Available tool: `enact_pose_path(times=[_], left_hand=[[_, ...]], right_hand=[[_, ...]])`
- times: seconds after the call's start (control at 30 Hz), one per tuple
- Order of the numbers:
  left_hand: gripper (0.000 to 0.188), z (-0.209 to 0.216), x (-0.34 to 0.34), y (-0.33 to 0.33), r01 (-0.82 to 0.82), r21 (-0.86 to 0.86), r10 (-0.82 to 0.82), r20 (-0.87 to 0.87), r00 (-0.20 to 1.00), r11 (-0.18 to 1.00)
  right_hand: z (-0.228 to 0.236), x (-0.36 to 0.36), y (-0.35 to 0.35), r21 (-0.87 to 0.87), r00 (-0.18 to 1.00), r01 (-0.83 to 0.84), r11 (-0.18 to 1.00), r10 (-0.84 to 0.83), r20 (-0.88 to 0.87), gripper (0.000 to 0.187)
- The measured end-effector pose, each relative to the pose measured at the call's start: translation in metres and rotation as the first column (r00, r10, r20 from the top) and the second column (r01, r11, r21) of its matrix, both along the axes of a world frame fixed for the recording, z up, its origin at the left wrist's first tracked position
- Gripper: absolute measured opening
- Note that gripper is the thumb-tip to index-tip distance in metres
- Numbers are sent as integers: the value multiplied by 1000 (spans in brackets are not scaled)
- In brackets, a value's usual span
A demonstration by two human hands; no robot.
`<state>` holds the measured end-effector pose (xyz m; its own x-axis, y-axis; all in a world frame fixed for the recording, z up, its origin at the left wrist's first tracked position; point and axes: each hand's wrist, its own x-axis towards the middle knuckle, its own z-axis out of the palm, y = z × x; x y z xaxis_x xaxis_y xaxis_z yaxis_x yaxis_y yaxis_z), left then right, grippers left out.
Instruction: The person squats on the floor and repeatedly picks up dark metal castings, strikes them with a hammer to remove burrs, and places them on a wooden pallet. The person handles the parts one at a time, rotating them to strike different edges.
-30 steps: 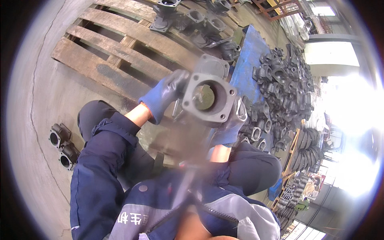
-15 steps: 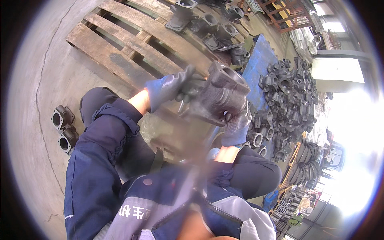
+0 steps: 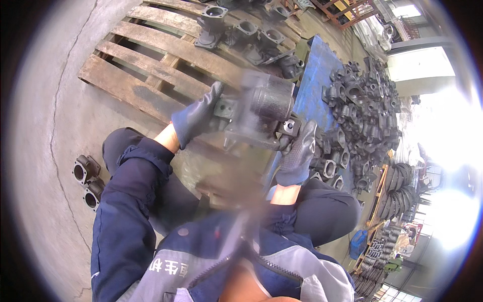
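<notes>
A heavy grey cast-metal housing [image 3: 264, 113] with square flanges hangs in front of me, held between both gloved hands and blurred by motion. My left hand [image 3: 196, 120], in a dark blue glove, grips its left flange. My right hand [image 3: 298, 155], in the same kind of glove, grips its lower right end. The housing lies on its side with its round body turned up. My knees in dark trousers are just below it.
A wooden pallet [image 3: 151, 70] lies ahead on the concrete floor with several similar castings [image 3: 241, 30] at its far end. A blue pallet [image 3: 314, 80] and a heap of castings [image 3: 362, 105] lie to the right. Two castings [image 3: 88, 178] sit on the floor at my left.
Both hands have turned the housing: its open round bore faced me a second ago, now its side faces me. It has also shifted slightly to the right.
</notes>
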<state>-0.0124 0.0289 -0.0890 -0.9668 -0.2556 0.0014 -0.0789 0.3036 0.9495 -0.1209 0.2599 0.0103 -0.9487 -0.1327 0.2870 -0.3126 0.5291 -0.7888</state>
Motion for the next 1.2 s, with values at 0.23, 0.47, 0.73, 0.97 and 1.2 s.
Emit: enact_pose_path(times=[0.23,0.47,0.73,0.97,1.2], left_hand=[[93,35,12,0,-28,345,-32,168,985,938],[69,39,12,2,-65,443,-41,225,974,894],[53,36,19,-4,-41,493,-82,224,971,869],[52,56,33,-7,-41,484,-47,169,984,874],[53,29,49,-20,-96,661,-198,355,914,744]], right_hand=[[-38,-33,22,-674,852,171,719,235,467,39],[-34,-27,20,-356,979,7,934,67,195,45],[-54,-36,22,-340,960,31,940,66,272,37],[-33,-18,-8,-507,820,-180,843,413,396,42],[-33,-12,-29,-606,562,-143,782,568,601,36]])
